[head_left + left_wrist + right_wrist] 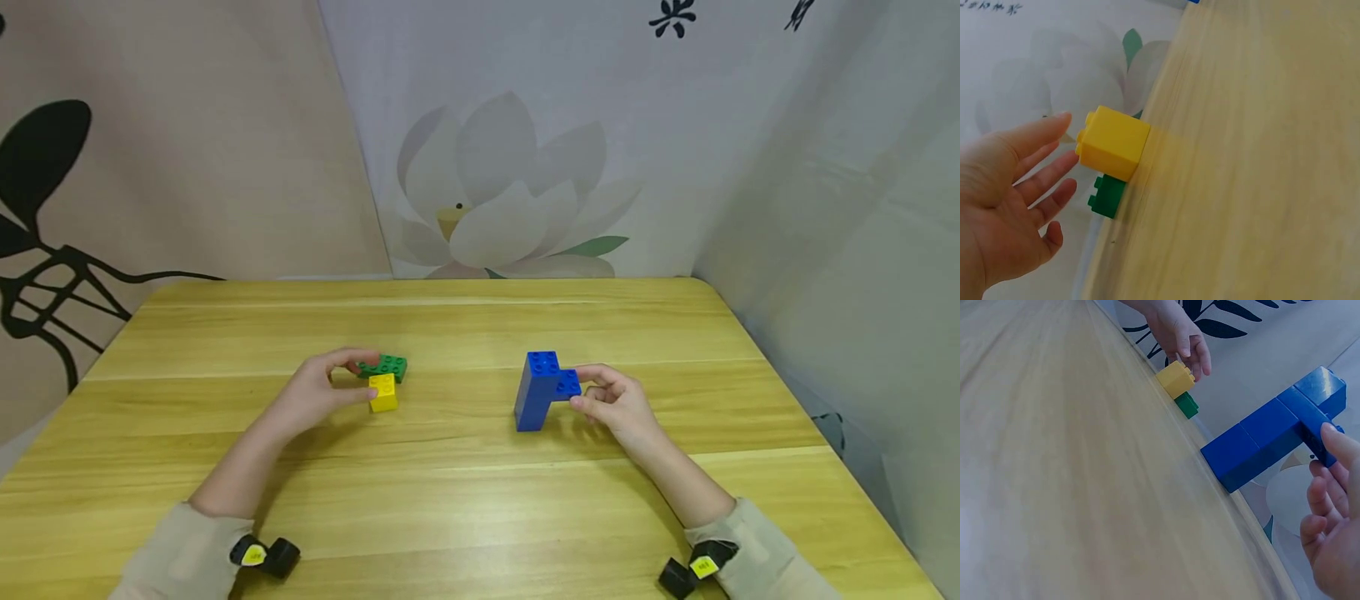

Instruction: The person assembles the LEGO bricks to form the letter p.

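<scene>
A stack of blue toy bricks (530,400) stands upright on the table at centre right. From its right side, near the top, a flat blue brick (568,384) juts out. My right hand (626,412) pinches that jutting end between thumb and fingers. At centre left sit a yellow brick (383,393), studs up, and behind it a low green brick (393,367). My left hand (315,396) hovers beside both with fingers spread loosely. In the left wrist view its thumb (1041,132) is just off the yellow brick's studded side, gripping nothing.
The bricks rest on a wooden table (465,517). A printed curtain (525,50) hangs behind its far edge. Black camera mounts are strapped on both sleeves, the left one (279,558) and the right one (678,577) close to the tabletop.
</scene>
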Tool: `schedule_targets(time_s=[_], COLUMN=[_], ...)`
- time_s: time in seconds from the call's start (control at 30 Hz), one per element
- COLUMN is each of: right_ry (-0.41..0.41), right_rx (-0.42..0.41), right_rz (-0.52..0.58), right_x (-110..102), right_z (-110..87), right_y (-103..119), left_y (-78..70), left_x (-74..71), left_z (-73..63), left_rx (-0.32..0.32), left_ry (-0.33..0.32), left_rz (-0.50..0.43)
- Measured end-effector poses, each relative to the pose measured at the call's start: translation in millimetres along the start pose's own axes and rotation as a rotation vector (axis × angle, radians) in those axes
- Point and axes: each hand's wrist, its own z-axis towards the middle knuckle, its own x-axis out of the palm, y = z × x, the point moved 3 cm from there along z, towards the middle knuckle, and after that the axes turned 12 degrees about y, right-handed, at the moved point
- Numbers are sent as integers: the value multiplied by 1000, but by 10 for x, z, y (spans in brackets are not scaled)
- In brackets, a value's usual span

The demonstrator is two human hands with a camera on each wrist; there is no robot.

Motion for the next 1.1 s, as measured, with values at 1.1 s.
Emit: schedule_targets(time_s=[1.1], right_ry=[-8], right_rx=[19], right_rz=[-5], right_x=[-7], right_z=[-9], right_y=[-25], left_y=[229], left_x=[37], left_z=[30], left_rx=[-43], left_ry=[52], left_rz=[19])
